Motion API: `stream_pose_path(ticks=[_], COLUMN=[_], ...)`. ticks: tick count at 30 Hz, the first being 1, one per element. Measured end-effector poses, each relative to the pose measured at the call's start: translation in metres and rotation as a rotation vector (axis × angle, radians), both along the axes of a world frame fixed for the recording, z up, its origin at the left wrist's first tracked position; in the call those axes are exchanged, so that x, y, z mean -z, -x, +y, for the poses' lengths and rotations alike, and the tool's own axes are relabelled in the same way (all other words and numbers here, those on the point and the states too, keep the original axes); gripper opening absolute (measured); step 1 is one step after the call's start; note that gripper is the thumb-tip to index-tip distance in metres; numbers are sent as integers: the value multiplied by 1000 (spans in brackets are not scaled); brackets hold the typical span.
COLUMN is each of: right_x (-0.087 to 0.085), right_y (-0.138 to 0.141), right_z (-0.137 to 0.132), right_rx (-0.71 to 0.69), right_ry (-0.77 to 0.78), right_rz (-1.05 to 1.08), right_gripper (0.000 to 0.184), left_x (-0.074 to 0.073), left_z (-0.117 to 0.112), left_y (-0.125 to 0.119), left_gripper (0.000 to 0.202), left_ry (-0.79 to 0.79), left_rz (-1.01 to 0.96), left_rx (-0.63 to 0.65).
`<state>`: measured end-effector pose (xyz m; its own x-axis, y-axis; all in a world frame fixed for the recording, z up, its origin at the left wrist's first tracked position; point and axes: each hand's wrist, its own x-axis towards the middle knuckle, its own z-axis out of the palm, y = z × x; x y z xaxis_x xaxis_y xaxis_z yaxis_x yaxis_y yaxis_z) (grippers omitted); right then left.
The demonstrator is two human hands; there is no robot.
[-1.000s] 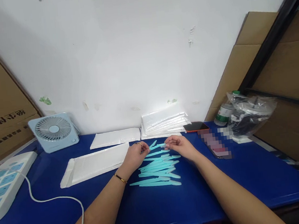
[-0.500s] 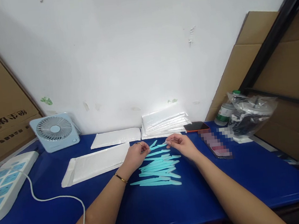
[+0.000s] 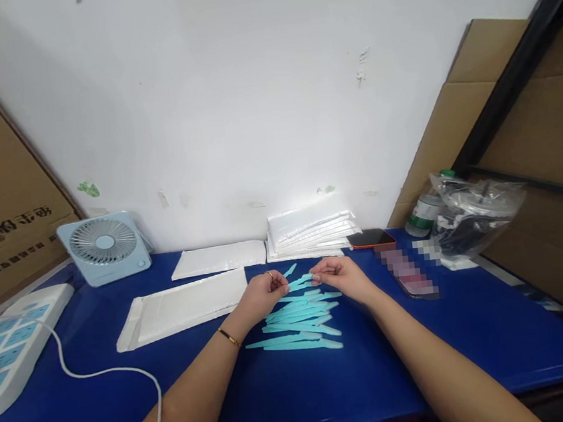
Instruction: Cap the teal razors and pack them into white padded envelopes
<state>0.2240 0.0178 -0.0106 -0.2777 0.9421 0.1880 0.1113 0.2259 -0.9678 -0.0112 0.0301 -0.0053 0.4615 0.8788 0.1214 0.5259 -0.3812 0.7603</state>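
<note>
A heap of several slim turquoise plastic sticks (image 3: pixel 298 320) lies on the blue table (image 3: pixel 427 357) in front of me. Just above its far end, my left hand (image 3: pixel 264 292) and my right hand (image 3: pixel 341 275) each pinch one end of a single turquoise stick (image 3: pixel 301 280), which spans the small gap between them. The fingers of both hands are curled closed. A ring sits on my left hand and a thin gold bracelet (image 3: pixel 229 337) on that wrist.
White flat pouches lie left of the hands: one large (image 3: pixel 181 309), one further back (image 3: pixel 219 259), and a stack (image 3: pixel 311 229) against the wall. A small fan (image 3: pixel 105 248), a power strip (image 3: pixel 4 347) with white cable, a phone (image 3: pixel 369 238), a bottle (image 3: pixel 425 212) and a plastic bag (image 3: pixel 473 214) ring the table.
Both hands have drawn slightly closer together, still holding the same stick; the view has shifted a little. The heap has not moved.
</note>
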Motion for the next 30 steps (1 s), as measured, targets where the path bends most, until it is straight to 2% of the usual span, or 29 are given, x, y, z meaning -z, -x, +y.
stream_pose_path(ticks=[2, 3, 5, 7, 9, 13, 17, 20, 24, 30], right_x=[-4, -6, -6, -1, 6, 20, 22, 21, 21, 16], right_y=[-6, -12, -25, -38, -47, -43, -30, -25, -23, -17], right_z=[1, 2, 8, 15, 23, 32, 34, 33, 33, 29], right_rx=[29, 95, 315, 506, 553, 444, 388, 403, 356, 124], right_ry=[-29, -60, -139, -203, -264, -358, -388, -409, -427, -488], right_rz=[-33, -57, -148, -339, -576, -879, -1007, -1052, -1029, -773], right_gripper=[31, 31, 30, 27, 21, 14, 12, 18, 23, 25], left_x=[-1, -1, -1, 2, 6, 13, 9, 4, 2, 6], left_z=[-2, -2, 0, 4, 8, 14, 12, 10, 9, 10], left_y=[0, 0, 0, 1, 2, 3, 2, -1, -1, 2], left_gripper=[26, 28, 29, 28, 27, 22, 12, 18, 22, 22], left_ry=[-11, -46, -165, -280, -327, -289, -264, -319, -381, -408], left_rz=[42, 76, 151, 224, 280, 349, 408, 480, 552, 486], left_rx=[19, 12, -35, -105, -155, -153, -123, -95, -78, -47])
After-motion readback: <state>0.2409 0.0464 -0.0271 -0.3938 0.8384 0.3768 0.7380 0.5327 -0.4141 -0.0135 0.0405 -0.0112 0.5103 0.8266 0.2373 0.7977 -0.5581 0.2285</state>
